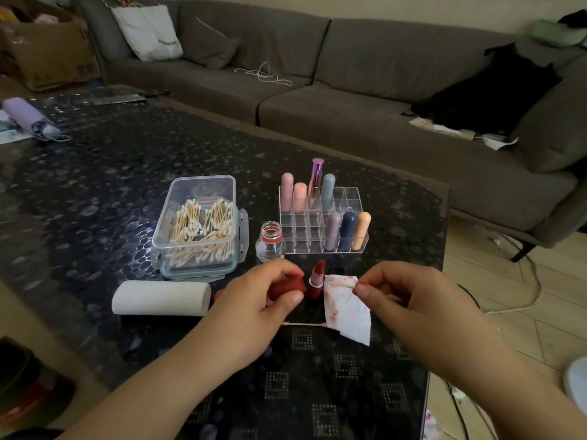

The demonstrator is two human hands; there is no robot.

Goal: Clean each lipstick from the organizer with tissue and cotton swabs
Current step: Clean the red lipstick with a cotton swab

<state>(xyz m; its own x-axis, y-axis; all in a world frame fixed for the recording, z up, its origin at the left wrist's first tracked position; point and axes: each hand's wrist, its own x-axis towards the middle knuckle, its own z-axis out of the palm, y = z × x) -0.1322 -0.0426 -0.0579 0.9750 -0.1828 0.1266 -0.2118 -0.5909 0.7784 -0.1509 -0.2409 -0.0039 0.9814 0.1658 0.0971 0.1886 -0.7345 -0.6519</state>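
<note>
An uncapped dark red lipstick [317, 276] stands on the table between my hands. My left hand [270, 300] is closed around its dark red cap [287, 287], just left of the lipstick. My right hand [403, 296] pinches the end of a cotton swab [344, 284] that reaches left over a red-stained tissue [347, 312]. I cannot tell whether the tissue is held too. A second swab [305, 324] lies on the table below the lipstick. Behind stands the clear organizer [317, 241] with several capped lipsticks in it.
A clear box of cotton swabs [197, 223] sits left of the organizer, with a small uncapped bottle [270, 241] between them. A tissue roll [162, 297] lies by my left hand. The table's right edge [440, 281] is near, with cables on the floor beyond.
</note>
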